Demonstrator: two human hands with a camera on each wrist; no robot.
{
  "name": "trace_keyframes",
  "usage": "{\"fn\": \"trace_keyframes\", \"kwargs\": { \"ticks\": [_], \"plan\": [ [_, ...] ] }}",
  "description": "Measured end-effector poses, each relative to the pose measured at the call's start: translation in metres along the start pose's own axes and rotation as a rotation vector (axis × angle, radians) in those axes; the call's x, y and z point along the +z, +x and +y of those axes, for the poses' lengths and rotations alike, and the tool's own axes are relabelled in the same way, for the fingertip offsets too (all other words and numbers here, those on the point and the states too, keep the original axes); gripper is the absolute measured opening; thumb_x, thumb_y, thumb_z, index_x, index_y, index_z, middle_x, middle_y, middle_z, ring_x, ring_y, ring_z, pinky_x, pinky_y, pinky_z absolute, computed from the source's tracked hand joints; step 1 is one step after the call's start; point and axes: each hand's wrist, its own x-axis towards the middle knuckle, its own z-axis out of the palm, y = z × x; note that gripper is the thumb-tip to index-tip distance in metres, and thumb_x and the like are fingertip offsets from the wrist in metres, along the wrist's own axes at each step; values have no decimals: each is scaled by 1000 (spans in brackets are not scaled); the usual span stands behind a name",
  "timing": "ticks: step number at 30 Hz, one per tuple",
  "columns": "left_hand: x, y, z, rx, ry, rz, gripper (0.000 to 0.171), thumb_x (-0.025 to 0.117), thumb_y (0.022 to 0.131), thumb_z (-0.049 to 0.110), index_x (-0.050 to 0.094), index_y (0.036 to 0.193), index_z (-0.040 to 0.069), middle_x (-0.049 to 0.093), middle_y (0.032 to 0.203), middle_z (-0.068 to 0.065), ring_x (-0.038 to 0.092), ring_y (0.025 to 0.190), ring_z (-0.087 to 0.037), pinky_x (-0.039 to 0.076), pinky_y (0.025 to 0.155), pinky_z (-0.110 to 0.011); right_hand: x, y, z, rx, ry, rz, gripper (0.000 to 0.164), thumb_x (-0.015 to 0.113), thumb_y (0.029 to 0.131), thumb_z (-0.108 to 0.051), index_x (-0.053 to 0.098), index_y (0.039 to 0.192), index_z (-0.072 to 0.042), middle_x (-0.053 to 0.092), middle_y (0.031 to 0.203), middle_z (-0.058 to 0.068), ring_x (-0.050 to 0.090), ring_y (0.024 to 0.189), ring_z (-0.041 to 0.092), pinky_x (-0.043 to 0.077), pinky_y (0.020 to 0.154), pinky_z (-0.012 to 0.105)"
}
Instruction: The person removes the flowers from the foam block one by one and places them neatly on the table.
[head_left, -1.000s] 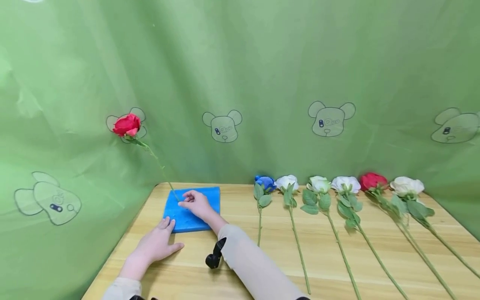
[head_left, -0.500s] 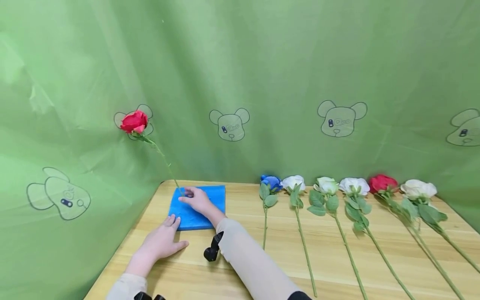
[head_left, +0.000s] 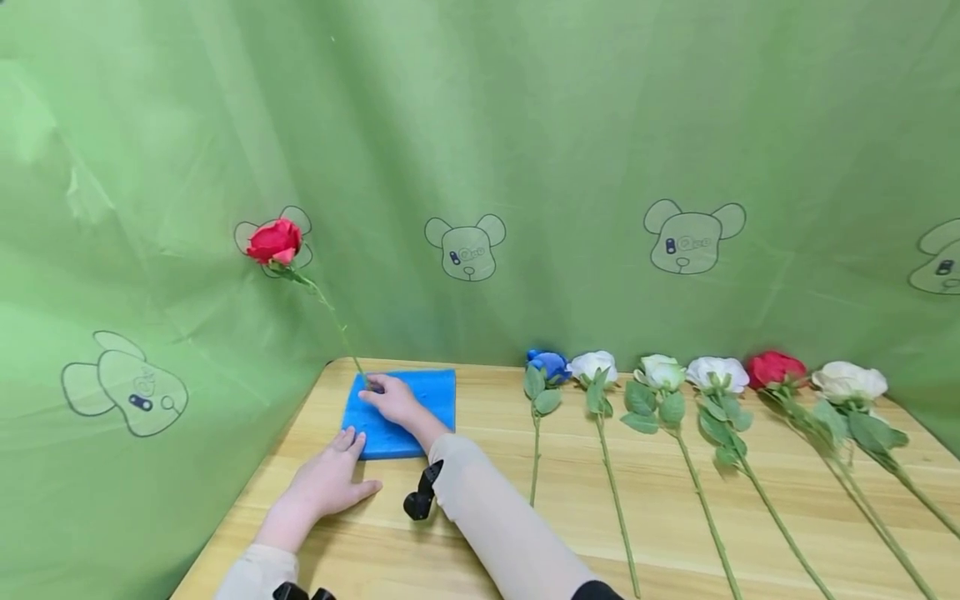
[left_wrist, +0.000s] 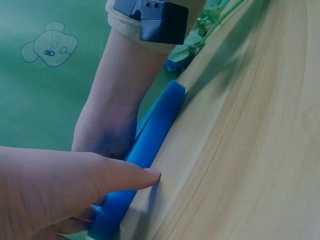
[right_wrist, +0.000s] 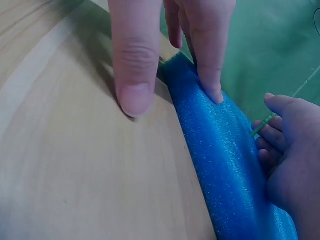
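A red artificial rose leans up and left over a blue foam block. My right hand pinches its green stem low down, near the block's back left part. In the right wrist view the stem's lower end shows between thumb and fingers, close to the foam; whether it enters the foam I cannot tell. My left hand lies at the front left corner, its fingertips resting on the foam. The left thumb is stretched out along the front, over the wood.
To the right, several artificial roses lie in a row on the wooden table: a blue rose nearest the block, then white, greenish, and another red rose. A green curtain hangs behind and along the left.
The head view has shifted, so everything sits a little further right. My right hand has moved slightly toward the block's back edge with the stem. The left hand keeps its place at the corner.
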Motion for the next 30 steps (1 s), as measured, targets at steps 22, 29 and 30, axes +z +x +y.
{"fn": "trace_keyframes", "kwargs": {
  "ticks": [22, 29, 30],
  "plan": [
    [2, 0, 1, 14, -11, 14, 84, 71, 84, 47, 43, 142, -6, 37, 151, -29, 36, 141, -43, 39, 111, -55, 9, 2, 6, -37, -75, 289, 18, 61, 97, -20, 75, 102, -12, 75, 102, 2, 68, 90, 15, 54, 76, 25],
    [2, 1, -1, 1, -9, 12, 84, 71, 84, 47, 43, 142, -6, 36, 152, -28, 37, 141, -42, 39, 111, -55, 8, 2, 6, -48, -46, 308, 19, 58, 98, -22, 75, 100, -14, 74, 91, 1, 55, 69, 6, 42, 61, 18],
    [2, 1, -1, -2, -10, 10, 84, 71, 84, 47, 43, 143, -6, 36, 152, -28, 36, 141, -42, 39, 112, -54, 8, 2, 7, -53, -36, 316, 19, 58, 98, -22, 75, 99, -14, 73, 88, 1, 53, 66, 6, 40, 59, 18]
  ]
}}
